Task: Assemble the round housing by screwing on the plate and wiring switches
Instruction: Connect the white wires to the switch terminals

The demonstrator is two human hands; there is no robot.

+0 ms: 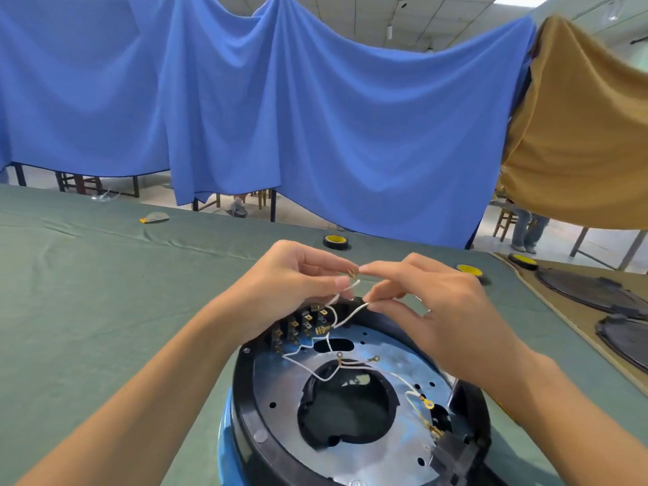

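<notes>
Our left hand and right hand each pinch white wire, the switches directly below the left grip (nearer).

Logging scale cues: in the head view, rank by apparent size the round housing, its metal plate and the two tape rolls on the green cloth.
1. round housing
2. metal plate
3. left tape roll and right tape roll: alike; both lie farther away, and the right hand partly hides the right one.
</notes>
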